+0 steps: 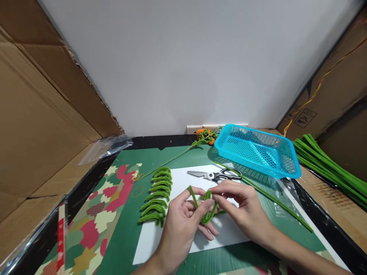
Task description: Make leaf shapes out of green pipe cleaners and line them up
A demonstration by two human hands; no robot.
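Note:
Between my two hands is a green pipe cleaner [210, 217], bent into loops, with one end sticking up at the left. My left hand [183, 219] pinches it between thumb and fingers. The thumb and forefinger of my right hand [242, 204] close on its upper loop. Both hands are over a white sheet of paper [155, 244]. To their left lies a column of several curved green pipe-cleaner pieces [157, 194]. Scissors [213, 175] rest just beyond my fingers, and a straight green pipe cleaner [275, 200] runs diagonally past my right hand.
A blue perforated basket [258, 168] stands at the back right. Behind the paper lies a long green stem with orange flowers [204, 133]. A bundle of green pipe cleaners [329, 168] sits at far right. Cardboard walls [48, 88] flank the table, and clear plastic [104, 149] lies back left.

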